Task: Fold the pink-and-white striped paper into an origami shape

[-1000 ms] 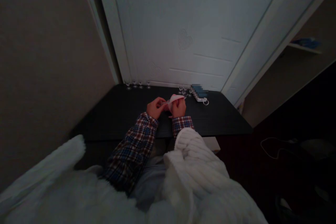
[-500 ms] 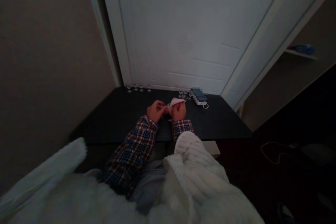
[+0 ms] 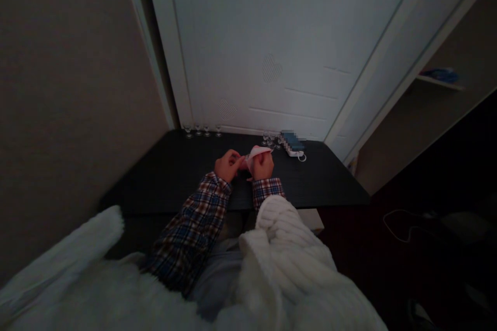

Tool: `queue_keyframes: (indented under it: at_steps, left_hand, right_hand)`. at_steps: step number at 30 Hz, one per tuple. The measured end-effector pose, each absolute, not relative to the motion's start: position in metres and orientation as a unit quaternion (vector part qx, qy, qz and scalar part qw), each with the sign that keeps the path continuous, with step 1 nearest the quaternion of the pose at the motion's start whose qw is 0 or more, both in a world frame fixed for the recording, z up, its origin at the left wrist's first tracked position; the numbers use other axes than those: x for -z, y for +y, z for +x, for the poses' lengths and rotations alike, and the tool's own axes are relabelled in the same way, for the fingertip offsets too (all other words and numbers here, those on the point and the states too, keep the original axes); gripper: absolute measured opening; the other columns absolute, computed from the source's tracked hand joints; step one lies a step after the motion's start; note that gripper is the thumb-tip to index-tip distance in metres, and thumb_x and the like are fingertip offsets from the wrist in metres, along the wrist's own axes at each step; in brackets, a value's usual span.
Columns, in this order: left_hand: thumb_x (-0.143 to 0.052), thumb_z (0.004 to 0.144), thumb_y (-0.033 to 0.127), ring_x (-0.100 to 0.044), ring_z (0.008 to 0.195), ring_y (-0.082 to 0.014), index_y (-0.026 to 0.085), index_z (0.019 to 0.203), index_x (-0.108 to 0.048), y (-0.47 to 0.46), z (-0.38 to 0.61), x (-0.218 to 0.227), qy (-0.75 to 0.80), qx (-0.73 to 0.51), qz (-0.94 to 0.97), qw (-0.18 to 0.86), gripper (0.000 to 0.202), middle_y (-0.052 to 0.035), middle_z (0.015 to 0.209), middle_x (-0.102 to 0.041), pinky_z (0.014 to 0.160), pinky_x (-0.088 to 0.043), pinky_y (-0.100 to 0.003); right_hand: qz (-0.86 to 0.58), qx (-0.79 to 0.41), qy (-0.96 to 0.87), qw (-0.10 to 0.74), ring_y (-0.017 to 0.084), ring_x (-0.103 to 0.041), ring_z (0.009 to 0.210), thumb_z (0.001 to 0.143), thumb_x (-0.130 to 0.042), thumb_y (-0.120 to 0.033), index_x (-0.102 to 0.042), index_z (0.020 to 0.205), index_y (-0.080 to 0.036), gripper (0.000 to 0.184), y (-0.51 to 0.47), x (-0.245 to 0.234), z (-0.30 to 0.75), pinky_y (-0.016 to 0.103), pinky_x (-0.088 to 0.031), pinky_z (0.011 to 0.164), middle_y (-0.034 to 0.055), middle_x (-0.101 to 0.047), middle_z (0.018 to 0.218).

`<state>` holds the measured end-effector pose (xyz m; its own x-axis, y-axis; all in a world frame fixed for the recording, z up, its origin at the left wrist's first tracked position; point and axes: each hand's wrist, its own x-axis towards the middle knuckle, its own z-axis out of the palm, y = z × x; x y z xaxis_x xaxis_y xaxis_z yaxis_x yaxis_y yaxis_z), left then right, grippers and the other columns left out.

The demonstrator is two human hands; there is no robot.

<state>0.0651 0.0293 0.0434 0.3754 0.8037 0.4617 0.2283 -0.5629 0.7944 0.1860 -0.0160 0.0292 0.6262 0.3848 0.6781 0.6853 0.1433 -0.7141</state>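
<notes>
Watching remotely, I saw the right hand [image 3: 264,167] gripping a pink cloth [image 3: 256,152] over the black table [image 3: 155,176]; whether the left hand [image 3: 227,166], just beside it, pinched anything I couldn't tell. I judged this two-handed cloth work, the next move calling for light, steady fingers.

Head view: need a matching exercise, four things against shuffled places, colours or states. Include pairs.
Things:
1. Pink cloth
2. Tabletop
3. Row of four glasses
4. White panel

Place, colour or state:
A. Along the back edge, towards the left
B. Marked with heart shapes
C. Held in the right hand
D. Black

Pairs: 1-C, 2-D, 3-A, 4-B
</notes>
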Motion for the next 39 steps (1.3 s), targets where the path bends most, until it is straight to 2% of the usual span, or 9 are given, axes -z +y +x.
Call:
queue_keyframes:
  at_steps: [10,15,18,21,25,28,32,39]
  left_hand:
    - [-0.046,0.08,0.053,-0.049,0.042,-0.0111,0.02,0.075,-0.055,0.0291,0.064,-0.0436,0.339,-0.42,0.787,0.297,0.035,0.0031,0.054,-0.058,0.046,-0.035,-0.023]
    - [-0.046,0.081,0.05,-0.048,0.045,-0.0122,0.02,0.071,-0.055,0.0287,0.0639,-0.0453,0.338,-0.431,0.788,0.283,0.033,0.0033,0.047,-0.05,0.048,-0.032,-0.023]
    - [-0.046,0.081,0.049,-0.048,0.049,-0.0124,0.019,0.071,-0.056,0.0303,0.0642,-0.0438,0.333,-0.436,0.789,0.275,0.032,0.0027,0.05,-0.05,0.05,-0.033,-0.024]
    - [-0.049,0.08,0.047,-0.049,0.053,-0.0122,0.02,0.079,-0.056,0.0331,0.065,-0.0401,0.33,-0.446,0.787,0.271,0.028,0.0022,0.058,-0.053,0.051,-0.034,-0.023]
    - [-0.053,0.077,0.043,-0.05,0.055,-0.0112,0.021,0.1,-0.051,0.0358,0.0659,-0.0365,0.323,-0.468,0.777,0.27,0.032,0.0026,0.069,-0.052,0.053,-0.037,-0.021]
    - [-0.05,0.08,0.039,-0.052,0.057,-0.0108,0.021,0.105,-0.049,0.0353,0.0658,-0.0367,0.309,-0.467,0.779,0.281,0.031,0.0015,0.076,-0.054,0.053,-0.038,-0.021]
    - [-0.046,0.083,0.042,-0.053,0.056,-0.0108,0.021,0.103,-0.05,0.0334,0.0654,-0.0379,0.295,-0.449,0.789,0.299,0.03,-0.0004,0.079,-0.058,0.053,-0.04,-0.021]
    - [-0.045,0.083,0.048,-0.053,0.052,-0.0113,0.019,0.091,-0.053,0.0322,0.0662,-0.0385,0.299,-0.431,0.79,0.317,0.031,0.0006,0.068,-0.059,0.05,-0.038,-0.021]
  right_hand:
    - [-0.636,0.114,-0.423,0.636,0.02,-0.057,0.095,0.081,-0.046,-0.026,-0.063,0.096,-0.014,0.025,-0.0155,-0.0283,0.1849,0.032,-0.046,0.087,0.01,-0.062,0.101]
    - [-0.642,0.122,-0.435,0.62,0.02,-0.058,0.094,0.08,-0.048,-0.026,-0.062,0.099,-0.012,0.027,-0.0146,-0.0284,0.1842,0.031,-0.046,0.086,0.0103,-0.063,0.098]
    - [-0.643,0.12,-0.438,0.617,0.02,-0.058,0.095,0.08,-0.049,-0.023,-0.062,0.099,-0.013,0.026,-0.0154,-0.0292,0.1834,0.03,-0.046,0.086,0.0099,-0.063,0.1]
    - [-0.642,0.114,-0.43,0.625,0.02,-0.057,0.098,0.081,-0.047,-0.024,-0.061,0.1,-0.013,0.026,-0.0158,-0.0293,0.1832,0.031,-0.046,0.088,0.0104,-0.062,0.102]
    - [-0.639,0.11,-0.425,0.632,0.02,-0.057,0.098,0.081,-0.046,-0.026,-0.06,0.099,-0.013,0.026,-0.0152,-0.0281,0.1843,0.033,-0.046,0.089,0.0111,-0.061,0.102]
    - [-0.633,0.116,-0.421,0.639,0.021,-0.056,0.101,0.081,-0.045,-0.026,-0.06,0.099,-0.012,0.026,-0.016,-0.0281,0.1849,0.035,-0.045,0.091,0.0128,-0.059,0.104]
    - [-0.627,0.124,-0.415,0.648,0.022,-0.055,0.102,0.083,-0.041,-0.025,-0.059,0.099,-0.011,0.028,-0.0179,-0.0296,0.1845,0.038,-0.044,0.092,0.0147,-0.058,0.105]
    - [-0.628,0.136,-0.401,0.653,0.021,-0.056,0.099,0.085,-0.04,-0.027,-0.06,0.098,-0.012,0.029,-0.0162,-0.0274,0.1869,0.036,-0.045,0.09,0.013,-0.059,0.103]
